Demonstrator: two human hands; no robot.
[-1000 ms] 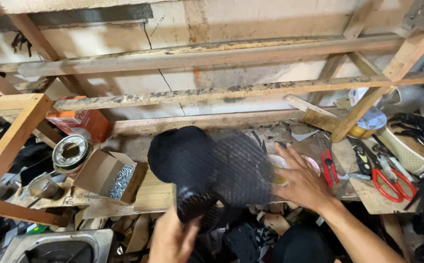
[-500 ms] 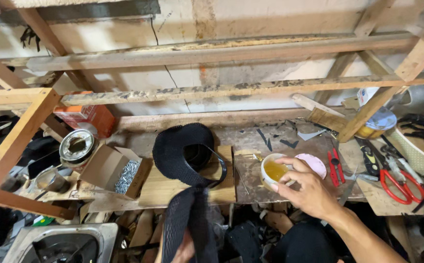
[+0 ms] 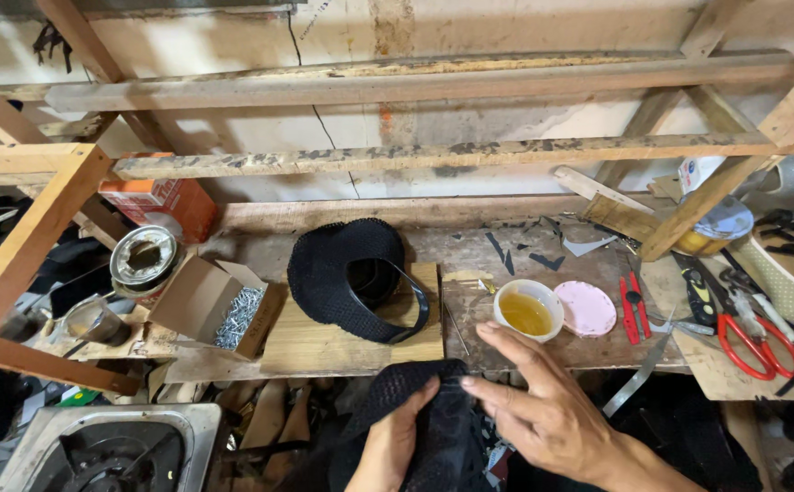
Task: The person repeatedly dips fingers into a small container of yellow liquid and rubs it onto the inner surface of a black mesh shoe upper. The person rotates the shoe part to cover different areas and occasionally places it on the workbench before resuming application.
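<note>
Down at the near edge of the bench (image 3: 597, 351), both hands meet on a piece of black mesh fabric (image 3: 433, 428) that hangs below the bench's front lip. From the hands the fabric lies straight underneath and slightly toward the person, with its long axis running up and down, from the bench edge toward the floor. Left hand (image 3: 395, 435) is clamped on it from the left side, thumb over the top fold. Right hand (image 3: 542, 405) lies spread and flat, fingers apart, with its fingertips touching the fabric's upper right edge rather than gripping it. Of the two, the left hand is the closer and the only one with a real hold.

The fabric looks like soft open-weave net, matt black, bunched and folded on itself; its lower part is lost in shadow.

Just beyond the hands, on a pale wooden board (image 3: 342, 342), sits a black mesh cap piece (image 3: 351, 273) with a glossy curved band. To the right of it stands a small white cup of yellowish liquid (image 3: 528, 310), beside a pink round lid (image 3: 584, 308). An open cardboard box of nails (image 3: 224, 310) rests to the left, well apart from both hands
</note>
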